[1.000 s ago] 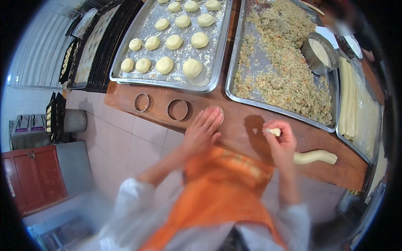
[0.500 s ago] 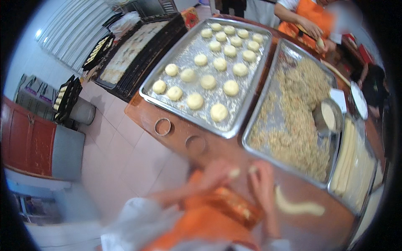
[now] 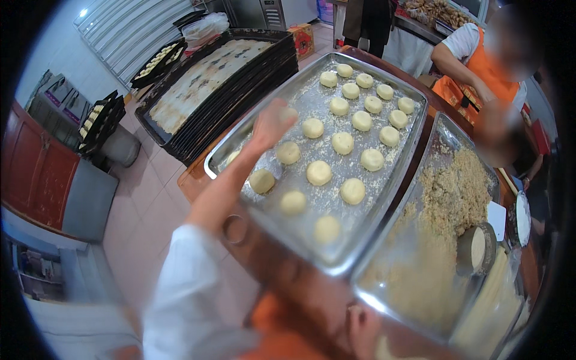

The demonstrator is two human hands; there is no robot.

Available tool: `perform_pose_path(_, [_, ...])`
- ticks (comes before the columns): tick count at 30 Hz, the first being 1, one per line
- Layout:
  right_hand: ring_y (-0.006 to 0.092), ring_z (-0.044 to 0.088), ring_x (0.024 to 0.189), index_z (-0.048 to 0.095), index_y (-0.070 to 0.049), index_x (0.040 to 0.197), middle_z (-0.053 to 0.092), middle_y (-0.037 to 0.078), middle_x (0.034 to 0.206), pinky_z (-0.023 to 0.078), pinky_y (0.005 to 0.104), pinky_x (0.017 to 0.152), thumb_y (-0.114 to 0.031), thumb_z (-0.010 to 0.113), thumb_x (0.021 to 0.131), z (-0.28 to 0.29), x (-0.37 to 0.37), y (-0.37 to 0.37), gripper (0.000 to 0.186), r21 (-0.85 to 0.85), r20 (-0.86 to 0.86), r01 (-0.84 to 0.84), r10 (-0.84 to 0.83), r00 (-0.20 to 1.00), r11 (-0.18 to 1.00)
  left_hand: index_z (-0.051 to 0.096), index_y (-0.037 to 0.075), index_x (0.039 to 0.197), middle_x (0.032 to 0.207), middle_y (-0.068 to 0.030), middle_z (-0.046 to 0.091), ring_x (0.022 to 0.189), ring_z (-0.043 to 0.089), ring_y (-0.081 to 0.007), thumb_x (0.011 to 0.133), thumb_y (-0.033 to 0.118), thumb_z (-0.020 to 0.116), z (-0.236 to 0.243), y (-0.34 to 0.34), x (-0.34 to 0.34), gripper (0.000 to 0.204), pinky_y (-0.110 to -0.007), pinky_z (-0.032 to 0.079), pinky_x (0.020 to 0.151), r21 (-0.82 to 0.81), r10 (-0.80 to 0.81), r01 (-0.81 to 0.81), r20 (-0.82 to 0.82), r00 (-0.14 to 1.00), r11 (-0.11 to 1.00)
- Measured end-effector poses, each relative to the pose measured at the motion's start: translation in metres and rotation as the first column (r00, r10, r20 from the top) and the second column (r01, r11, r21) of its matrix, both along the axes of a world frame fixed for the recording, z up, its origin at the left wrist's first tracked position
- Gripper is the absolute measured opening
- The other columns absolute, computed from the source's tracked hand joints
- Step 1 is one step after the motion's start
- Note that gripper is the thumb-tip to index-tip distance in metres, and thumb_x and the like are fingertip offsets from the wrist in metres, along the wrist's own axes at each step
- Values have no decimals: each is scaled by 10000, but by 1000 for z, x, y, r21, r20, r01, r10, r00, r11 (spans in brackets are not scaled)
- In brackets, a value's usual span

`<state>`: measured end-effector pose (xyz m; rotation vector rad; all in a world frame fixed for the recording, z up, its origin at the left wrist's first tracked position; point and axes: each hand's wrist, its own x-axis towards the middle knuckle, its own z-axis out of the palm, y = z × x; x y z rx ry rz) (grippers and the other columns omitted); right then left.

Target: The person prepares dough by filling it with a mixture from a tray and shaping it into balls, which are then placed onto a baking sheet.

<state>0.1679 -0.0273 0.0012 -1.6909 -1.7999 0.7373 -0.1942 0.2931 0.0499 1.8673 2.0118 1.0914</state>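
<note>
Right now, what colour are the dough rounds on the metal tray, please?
The dough rounds are pale yellow, best seen in the head view.

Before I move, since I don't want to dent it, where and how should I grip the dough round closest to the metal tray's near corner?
Grip the dough round lightly around its curved sides; its squat, circular shape suggests this. Coming from above on the near side seems best: no neighbour stands between it and the metal tray's rim.

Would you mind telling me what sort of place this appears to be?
Probably a bakery or pastry kitchen: rows of round dough pieces sit on a floured metal tray, a stack of dark baking trays stands beside it, and a second tray holds a crumbly mixture.
</note>
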Motion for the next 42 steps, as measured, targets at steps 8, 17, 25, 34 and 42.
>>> perform_pose_path(8, [333,530,770,568,-20,920,557,176,864,426,398,686,-99,559,771,-14,12,-3,169,20,67,-63,61,996,998,637,66,802,851,-168,587,807,558,-346,765,268,579,-31,56,-19,213,-403,459,707,112,190,-157,-443,876,981])
perform_pose_path(17, [323,544,868,596,-59,970,575,147,966,429,391,768,-106,632,759,-24,16,-12,219,21,-82,-79,80,993,997,618,30,914,849,-121,580,744,552,-233,815,177,557,25,-29,4,187,-338,443,660,240,1,34,-145,989,970])
perform_pose_path(25, [127,544,892,554,-8,973,565,57,962,464,256,752,-34,598,803,-24,-3,-31,178,-288,-729,259,-386,565,922,590,36,967,956,-76,556,730,516,-113,768,64,634,12,-269,183,206,-220,435,604,-95,-583,677,431,689,730])
perform_pose_path(34, [132,578,863,531,3,1083,590,85,987,477,252,768,-104,411,924,22,20,-93,227,-285,-862,151,-322,391,947,525,-8,1078,931,-48,592,823,561,-94,864,35,516,-42,-329,245,218,-209,465,712,-231,-302,721,794,527,653])
perform_pose_path(42, [186,581,910,590,-11,1000,619,87,932,452,293,820,-62,516,864,19,99,-164,162,-80,-364,488,-481,797,869,542,63,1096,1079,-132,549,859,584,-239,812,63,559,-77,-347,316,284,-312,473,734,-90,-782,868,397,481,488])
